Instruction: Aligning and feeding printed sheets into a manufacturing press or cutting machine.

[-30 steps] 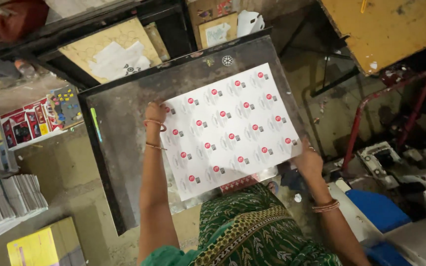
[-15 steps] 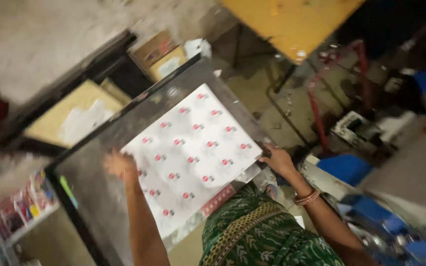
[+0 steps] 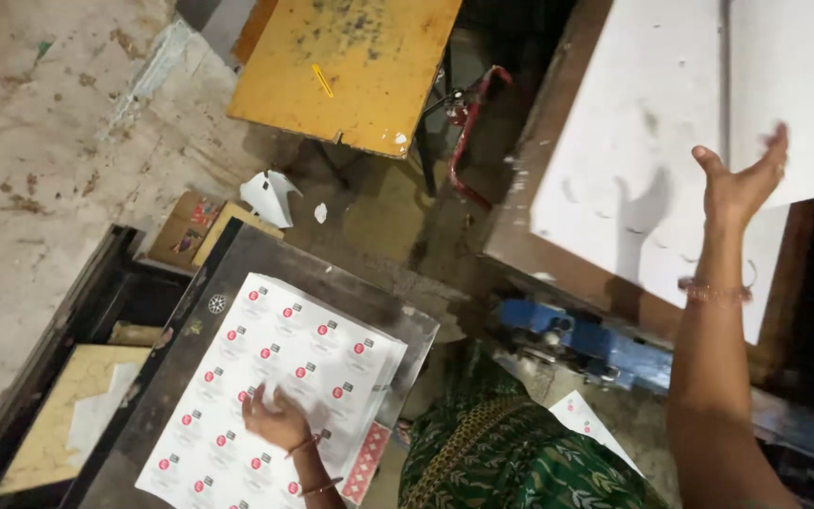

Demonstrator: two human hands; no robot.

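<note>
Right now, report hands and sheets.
Left hand flat on printed sheet stack. Right hand raised, open, by white board. Nothing blocking.

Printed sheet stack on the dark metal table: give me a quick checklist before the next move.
1. Left hand flat on the printed sheet stack: ok.
2. Stack squared: not ok, sheet edges fan out at the right side.
3. Stack fully on the dark metal table: cannot tell, the near edge is hidden.
4. Right hand empty: ok, open palm, raised by the white board.
5. Loose printed sheet lying off the table beside the green garment: not ok.
</note>
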